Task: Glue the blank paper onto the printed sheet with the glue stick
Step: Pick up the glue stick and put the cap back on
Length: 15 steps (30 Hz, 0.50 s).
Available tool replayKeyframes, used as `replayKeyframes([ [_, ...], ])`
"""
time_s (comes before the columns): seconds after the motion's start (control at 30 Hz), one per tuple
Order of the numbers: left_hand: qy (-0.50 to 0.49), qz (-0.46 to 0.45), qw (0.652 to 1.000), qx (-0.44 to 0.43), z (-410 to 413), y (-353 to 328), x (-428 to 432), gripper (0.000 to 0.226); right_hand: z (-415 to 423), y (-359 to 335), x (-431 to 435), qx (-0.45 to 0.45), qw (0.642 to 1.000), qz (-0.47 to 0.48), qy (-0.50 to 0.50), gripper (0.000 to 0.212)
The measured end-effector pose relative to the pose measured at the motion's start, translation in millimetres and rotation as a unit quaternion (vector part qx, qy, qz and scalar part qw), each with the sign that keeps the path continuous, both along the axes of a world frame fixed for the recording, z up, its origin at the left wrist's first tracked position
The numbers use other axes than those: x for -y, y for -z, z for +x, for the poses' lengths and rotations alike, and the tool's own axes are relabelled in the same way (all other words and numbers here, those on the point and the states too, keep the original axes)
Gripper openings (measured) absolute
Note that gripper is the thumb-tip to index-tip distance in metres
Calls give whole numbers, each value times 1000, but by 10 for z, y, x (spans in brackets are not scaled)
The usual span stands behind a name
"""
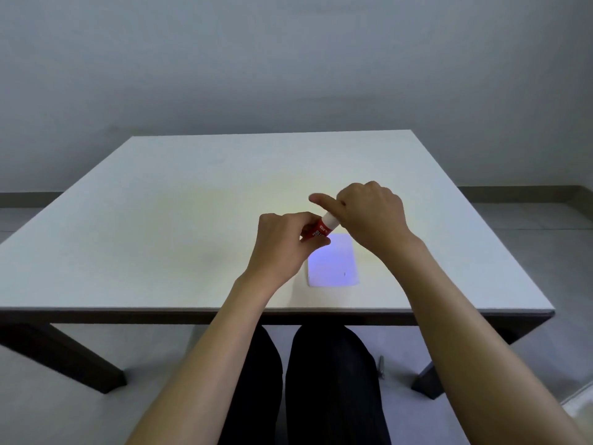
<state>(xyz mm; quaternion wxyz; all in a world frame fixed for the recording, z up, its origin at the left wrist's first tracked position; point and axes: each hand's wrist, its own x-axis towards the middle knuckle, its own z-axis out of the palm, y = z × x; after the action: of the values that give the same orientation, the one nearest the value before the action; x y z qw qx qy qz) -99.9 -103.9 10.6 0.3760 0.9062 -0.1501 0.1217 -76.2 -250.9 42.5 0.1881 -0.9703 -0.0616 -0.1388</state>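
Observation:
A red glue stick point(317, 231) with a white cap point(331, 220) is held above the white table point(160, 226), tilted with its cap toward the upper right. My left hand point(284, 242) grips the red body. My right hand point(372, 213) closes on the white cap, thumb sticking out to the left. Just below both hands a small white paper point(333, 264) lies flat on the table, glaring bluish; I cannot tell whether it is blank or printed. No second sheet is visible.
The table's front edge point(276, 311) runs just beyond my knees. A grey wall stands behind the table. A small metallic object point(381, 367) lies on the floor under the table at the right.

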Motion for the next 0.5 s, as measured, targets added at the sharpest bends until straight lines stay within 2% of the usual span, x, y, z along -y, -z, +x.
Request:
replayKeyframes([
  [0.07,-8,-10,1000,-9,39,11,-20,18,-1,53,-4,-2,999,11,42,73],
  [0.13,-28,-37,998,-31,166,-3,-75,12,-20,95,55,-22,995,83,43,81],
  [0.2,-63,-67,994,-50,345,-10,-146,12,-44,141,123,-34,991,125,26,76],
  [0.3,-111,-99,988,-51,593,26,-239,14,-103,181,195,-45,989,137,4,66],
  [0.5,-111,-128,984,-57,765,186,-276,10,-173,244,241,14,980,197,-39,60],
])
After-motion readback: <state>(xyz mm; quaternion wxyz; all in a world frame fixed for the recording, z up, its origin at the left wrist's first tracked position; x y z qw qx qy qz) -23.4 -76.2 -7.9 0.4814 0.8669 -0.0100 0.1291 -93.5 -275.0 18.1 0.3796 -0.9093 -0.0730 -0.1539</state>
